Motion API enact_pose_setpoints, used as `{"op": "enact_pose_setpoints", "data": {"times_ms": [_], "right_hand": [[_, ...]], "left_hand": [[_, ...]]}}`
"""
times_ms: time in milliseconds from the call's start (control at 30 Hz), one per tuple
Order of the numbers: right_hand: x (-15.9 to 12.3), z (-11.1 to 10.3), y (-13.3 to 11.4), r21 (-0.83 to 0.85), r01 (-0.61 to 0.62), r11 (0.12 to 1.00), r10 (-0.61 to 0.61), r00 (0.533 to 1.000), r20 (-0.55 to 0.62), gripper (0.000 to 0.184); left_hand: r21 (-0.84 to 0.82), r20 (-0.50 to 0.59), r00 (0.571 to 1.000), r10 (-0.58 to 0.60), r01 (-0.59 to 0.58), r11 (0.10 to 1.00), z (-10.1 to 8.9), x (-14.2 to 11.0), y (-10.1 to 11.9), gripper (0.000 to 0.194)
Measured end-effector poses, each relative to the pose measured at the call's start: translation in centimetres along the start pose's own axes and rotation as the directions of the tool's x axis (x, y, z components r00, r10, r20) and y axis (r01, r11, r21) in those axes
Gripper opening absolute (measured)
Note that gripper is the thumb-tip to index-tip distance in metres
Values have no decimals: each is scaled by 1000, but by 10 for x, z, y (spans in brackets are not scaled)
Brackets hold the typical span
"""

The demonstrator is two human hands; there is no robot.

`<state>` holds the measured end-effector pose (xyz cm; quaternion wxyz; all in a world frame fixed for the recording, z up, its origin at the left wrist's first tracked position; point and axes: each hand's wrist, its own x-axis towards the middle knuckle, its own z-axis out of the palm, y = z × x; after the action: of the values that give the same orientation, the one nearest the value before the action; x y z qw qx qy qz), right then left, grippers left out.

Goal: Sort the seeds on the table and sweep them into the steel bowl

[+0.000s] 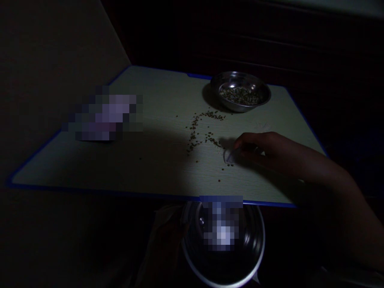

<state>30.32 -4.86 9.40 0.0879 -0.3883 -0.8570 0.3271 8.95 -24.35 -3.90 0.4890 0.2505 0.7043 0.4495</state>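
Observation:
My right hand [261, 146] reaches in over the table from the right, fingers curled round a thin, see-through piece [230, 156] whose edge meets the tabletop. Small brown seeds [193, 134] lie scattered just left of it, in a loose curved trail. Below the table's front edge is a shiny metal bowl [260, 240], its mouth facing up. In deep shadow, my left hand [172, 226] is at that bowl's left rim and seems to grip it; its fingers barely show.
A second metal bowl [264, 94], with many seeds inside, stands at the table's back right. The pale tabletop [156, 96] has a blue edge. A blurred-out purplish object [109, 116] lies on the left. A wall [60, 48] borders that side.

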Motion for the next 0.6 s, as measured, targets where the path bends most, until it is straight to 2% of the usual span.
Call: {"op": "enact_pose_setpoints", "data": {"times_ms": [233,467,600], "right_hand": [[-3,5,-8,30,22,999,-22,1000,3,14],[-2,-2,-6,-1,-8,1000,8,1000,-2,14],[-2,-1,-6,-28,-37,999,37,999,-3,12]], "left_hand": [[47,90,995,-51,47,998,-13,3,-11,24],[43,96,995,-23,19,999,-12,4,4,21],[28,97,995,-37,34,999,-9,5,3,24]]}}
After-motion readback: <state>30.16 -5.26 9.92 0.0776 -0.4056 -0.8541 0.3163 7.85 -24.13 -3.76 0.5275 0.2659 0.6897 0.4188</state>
